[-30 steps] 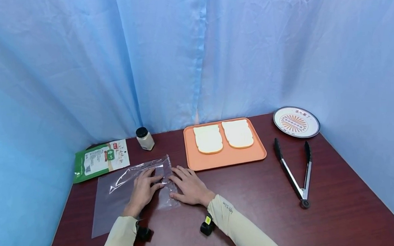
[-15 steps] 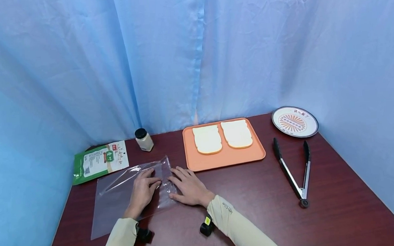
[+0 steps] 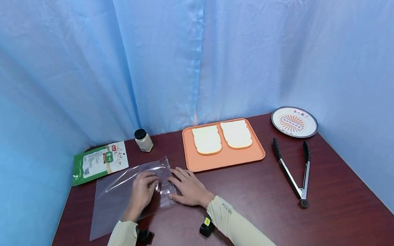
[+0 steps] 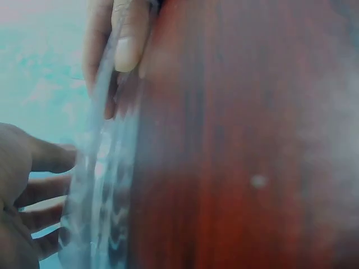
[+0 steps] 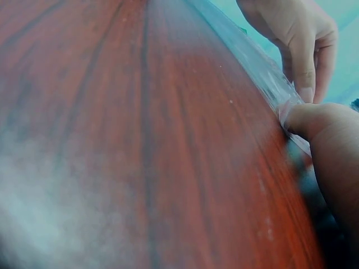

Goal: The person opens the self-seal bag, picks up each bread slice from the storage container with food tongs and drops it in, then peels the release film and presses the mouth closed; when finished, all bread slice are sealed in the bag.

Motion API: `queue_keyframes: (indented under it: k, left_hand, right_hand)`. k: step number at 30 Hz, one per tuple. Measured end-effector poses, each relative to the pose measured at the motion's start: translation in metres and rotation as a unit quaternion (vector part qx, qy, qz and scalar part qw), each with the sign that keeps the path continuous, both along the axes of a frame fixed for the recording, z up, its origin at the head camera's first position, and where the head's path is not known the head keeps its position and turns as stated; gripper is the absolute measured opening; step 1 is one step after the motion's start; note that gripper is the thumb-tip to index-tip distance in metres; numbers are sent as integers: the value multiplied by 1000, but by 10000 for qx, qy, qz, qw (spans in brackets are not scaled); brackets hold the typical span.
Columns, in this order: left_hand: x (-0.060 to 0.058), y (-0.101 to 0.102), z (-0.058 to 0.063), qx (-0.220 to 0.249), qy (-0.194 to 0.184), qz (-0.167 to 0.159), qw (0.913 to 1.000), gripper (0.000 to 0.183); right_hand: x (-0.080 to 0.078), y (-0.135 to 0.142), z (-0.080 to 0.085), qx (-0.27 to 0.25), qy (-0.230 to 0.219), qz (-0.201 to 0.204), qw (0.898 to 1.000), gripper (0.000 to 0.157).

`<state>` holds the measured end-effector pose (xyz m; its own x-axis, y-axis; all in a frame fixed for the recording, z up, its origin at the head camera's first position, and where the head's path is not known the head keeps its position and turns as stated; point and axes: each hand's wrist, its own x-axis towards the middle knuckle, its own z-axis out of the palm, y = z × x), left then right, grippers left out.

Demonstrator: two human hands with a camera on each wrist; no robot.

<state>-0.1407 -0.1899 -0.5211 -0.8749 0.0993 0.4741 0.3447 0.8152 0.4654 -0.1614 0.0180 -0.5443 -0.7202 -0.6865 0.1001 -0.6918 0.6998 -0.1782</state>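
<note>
A large clear plastic bag (image 3: 109, 205) lies flat on the left part of the table, its right end wrinkled and shiny. My left hand (image 3: 141, 189) pinches the film near that end between thumb and fingers; in the left wrist view the thumb presses against the raised, creased film (image 4: 106, 190). Opposite it, my right hand (image 3: 189, 188) rests on the right edge of the bag with fingers spread and mostly straight. From the right wrist view, the right thumb touches the film edge, and the left hand's fingertips (image 5: 304, 89) meet the film close by.
Behind the bag lie a green and white packet (image 3: 99, 162) and a black-capped jar (image 3: 144, 140). An orange tray (image 3: 228, 161) bears two bread slices (image 3: 207, 140). At the right are tongs (image 3: 296, 181), spread apart, and a patterned plate (image 3: 294, 122). Blue curtains surround the table.
The left hand's thumb and fingers have drawn together on the film and shifted slightly left. The right hand has barely moved. The creases in the bag have changed a little.
</note>
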Motion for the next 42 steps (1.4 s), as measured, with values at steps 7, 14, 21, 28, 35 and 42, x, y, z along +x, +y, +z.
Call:
queue_keyframes:
  k: [7,14,21,28,35,42]
  left_hand:
    - [0,-3,8,-165,-423,-7,9990,8]
    - [-2,-7,13,-103,-356,-53,9993,8]
    - [-6,-5,13,30,-421,-82,9991,10]
    - [-9,-3,10,98,-401,-66,9991,9]
    - [-8,-1,9,49,-502,2,9987,8]
    - [-6,-1,9,85,-380,38,9992,6]
  right_hand:
    - [0,0,-3,-170,77,86,9998,60]
    - [-1,0,-4,-170,124,61,9998,60]
    - [-2,1,-3,-164,86,43,9998,61]
    - [-2,1,-4,-207,59,60,9998,61]
    - [-1,0,-2,-324,-46,20,9995,60]
    - [-1,-1,2,-339,-283,17,9990,60]
